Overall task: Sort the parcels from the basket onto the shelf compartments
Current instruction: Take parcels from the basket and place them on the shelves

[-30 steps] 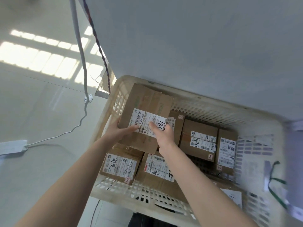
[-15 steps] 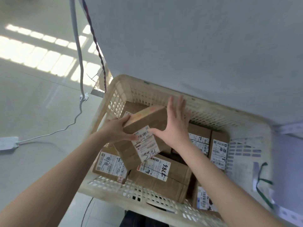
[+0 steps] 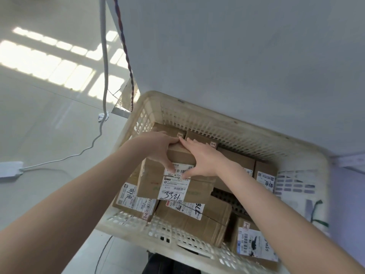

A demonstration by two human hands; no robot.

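Observation:
A cream plastic basket (image 3: 197, 115) holds several brown cardboard parcels with white labels. Both hands hold one parcel (image 3: 173, 184) above the others, its label with handwritten digits facing me. My left hand (image 3: 158, 149) grips its upper left edge, thumb on the front and fingers over the top. My right hand (image 3: 201, 161) lies over its upper right part, fingers stretched along the top, thumb pressing the label. Below it lie a parcel (image 3: 197, 216) with a handwritten label and another (image 3: 132, 196) at the left.
A white panel (image 3: 237, 56) rises directly behind the basket. A white cable (image 3: 103, 66) and a twisted red-blue cord (image 3: 126, 56) hang at the left; the cable runs to a power strip (image 3: 8, 169) on the pale floor. More parcels (image 3: 254, 244) fill the basket's right side.
The held parcel has been turned so its label faces me. My right hand moved from its right side onto its top, and both hands shifted slightly toward the basket's back.

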